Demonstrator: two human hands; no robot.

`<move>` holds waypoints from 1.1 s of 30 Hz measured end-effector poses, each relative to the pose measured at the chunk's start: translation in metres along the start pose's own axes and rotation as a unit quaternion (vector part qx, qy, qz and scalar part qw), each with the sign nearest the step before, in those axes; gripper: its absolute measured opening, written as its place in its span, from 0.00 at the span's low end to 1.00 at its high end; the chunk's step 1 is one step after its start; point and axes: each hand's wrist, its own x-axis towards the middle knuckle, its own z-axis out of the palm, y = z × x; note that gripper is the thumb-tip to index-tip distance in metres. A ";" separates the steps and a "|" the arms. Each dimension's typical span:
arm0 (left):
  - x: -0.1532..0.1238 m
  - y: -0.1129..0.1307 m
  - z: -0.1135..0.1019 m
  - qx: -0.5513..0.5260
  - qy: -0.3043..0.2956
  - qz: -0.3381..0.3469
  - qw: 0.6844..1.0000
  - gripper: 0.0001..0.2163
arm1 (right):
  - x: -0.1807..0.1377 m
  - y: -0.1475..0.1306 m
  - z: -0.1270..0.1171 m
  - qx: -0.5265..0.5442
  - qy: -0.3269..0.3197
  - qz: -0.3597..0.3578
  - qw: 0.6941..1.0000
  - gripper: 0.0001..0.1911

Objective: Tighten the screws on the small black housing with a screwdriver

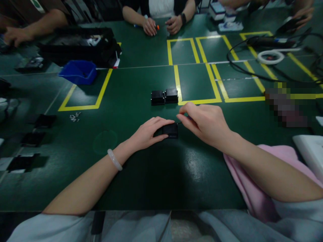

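A small black block (170,130) lies on the green table in front of me. My left hand (154,132) grips it from the left, thumb on the near side and fingers along the far side. Just right of the block, my right hand (203,121) is closed in a pinch. A thin dark rod-like piece (179,123) shows between its fingers and the block's right side; most of it is hidden and its kind is unclear. Beyond my hands, two similar black blocks (157,97) stand side by side.
Loose small screws (74,117) lie to the left, near a blue bin (78,72) and a large black housing (80,47). Several dark pieces (32,138) line the left side. Cables (229,55) and a pink cloth (237,174) are at right. Other people's hands (174,25) rest across the table.
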 end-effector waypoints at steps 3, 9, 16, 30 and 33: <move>0.000 0.000 0.000 -0.001 -0.004 -0.002 1.000 0.21 | 0.000 0.001 0.001 -0.007 0.008 0.001 1.000 0.14; 0.000 -0.001 0.000 0.007 -0.001 0.000 1.000 0.22 | -0.001 0.001 0.001 -0.006 0.021 -0.015 1.000 0.13; 0.000 0.000 0.000 0.006 0.000 -0.001 1.000 0.21 | 0.000 0.000 0.003 -0.019 0.042 -0.023 0.999 0.11; 0.000 -0.001 0.001 0.012 0.001 0.006 1.000 0.21 | -0.001 0.001 0.002 -0.010 0.025 -0.032 0.999 0.12; 0.000 -0.002 0.001 0.016 0.003 0.009 1.000 0.22 | -0.002 0.001 0.002 -0.031 0.012 -0.035 0.999 0.16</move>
